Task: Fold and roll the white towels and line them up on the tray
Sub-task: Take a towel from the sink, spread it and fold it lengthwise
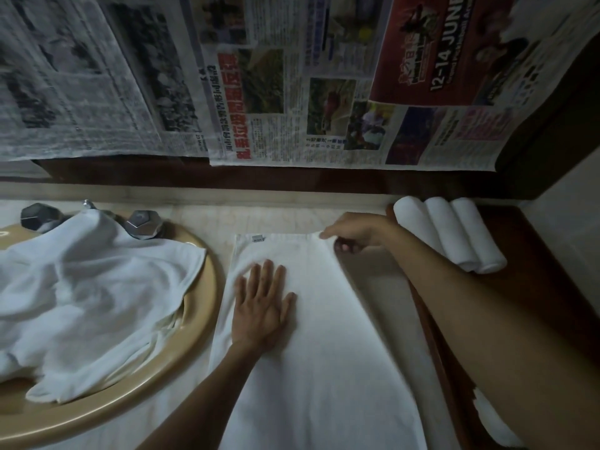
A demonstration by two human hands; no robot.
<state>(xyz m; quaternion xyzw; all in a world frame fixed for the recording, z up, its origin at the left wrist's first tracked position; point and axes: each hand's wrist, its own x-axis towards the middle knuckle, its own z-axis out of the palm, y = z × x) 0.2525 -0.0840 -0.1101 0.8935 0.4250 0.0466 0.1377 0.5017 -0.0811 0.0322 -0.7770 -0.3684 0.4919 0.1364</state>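
A white towel [328, 339] lies folded lengthwise on the pale counter, running from the back towards me. My left hand [263, 306] rests flat on it with fingers spread. My right hand [354, 233] pinches the towel's far right corner. Three rolled white towels [451, 233] lie side by side on the dark wooden tray [532, 287] at the right.
A heap of loose white towels [84, 293] fills the beige round sink [181, 381] at the left, with two dark tap handles [143, 224] behind it. Newspaper sheets [292, 92] cover the wall at the back. A pale wall stands at the far right.
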